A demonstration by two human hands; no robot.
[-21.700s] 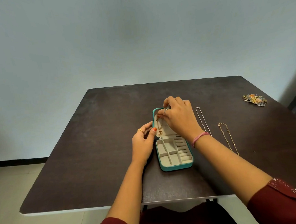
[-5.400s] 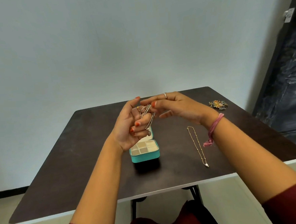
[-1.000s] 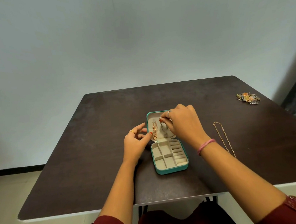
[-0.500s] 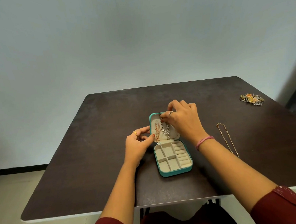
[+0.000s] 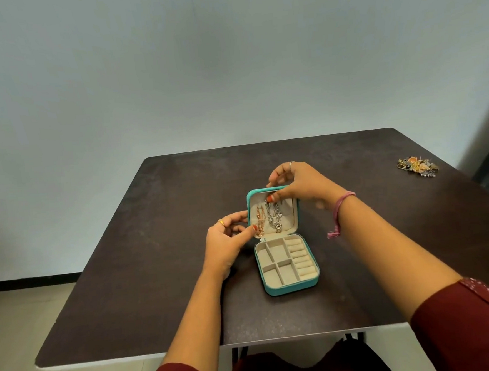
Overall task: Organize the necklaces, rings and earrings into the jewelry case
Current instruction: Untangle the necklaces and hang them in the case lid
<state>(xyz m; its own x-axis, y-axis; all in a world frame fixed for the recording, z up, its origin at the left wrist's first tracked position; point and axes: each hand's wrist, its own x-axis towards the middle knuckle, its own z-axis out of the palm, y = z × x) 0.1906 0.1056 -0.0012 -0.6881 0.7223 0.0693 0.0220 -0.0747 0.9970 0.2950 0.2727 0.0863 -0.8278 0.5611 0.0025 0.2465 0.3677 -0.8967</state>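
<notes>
A teal jewelry case (image 5: 291, 287) lies open mid-table, its lid (image 5: 292, 211) standing up. A rose-gold necklace (image 5: 259, 219) and a silver necklace (image 5: 274, 215) hang side by side inside the lid. My right hand (image 5: 304, 185) pinches the lid's top edge, thumb pressed at the top of the silver necklace. My left hand (image 5: 227, 244) grips the lid's left edge, thumb tip by the rose-gold pendant. The beige tray compartments and ring rolls hold nothing. A pile of rings and earrings (image 5: 417, 167) lies far right.
The dark table (image 5: 155, 249) ends at a pale front edge near my lap. A plain wall stands behind it, and a dark door shows at the right edge. My right forearm crosses the table to the right of the case.
My right hand has risen from the lid's inside to its top edge, uncovering the hanging silver necklace. The gold necklace on the table is now out of sight behind my right forearm.
</notes>
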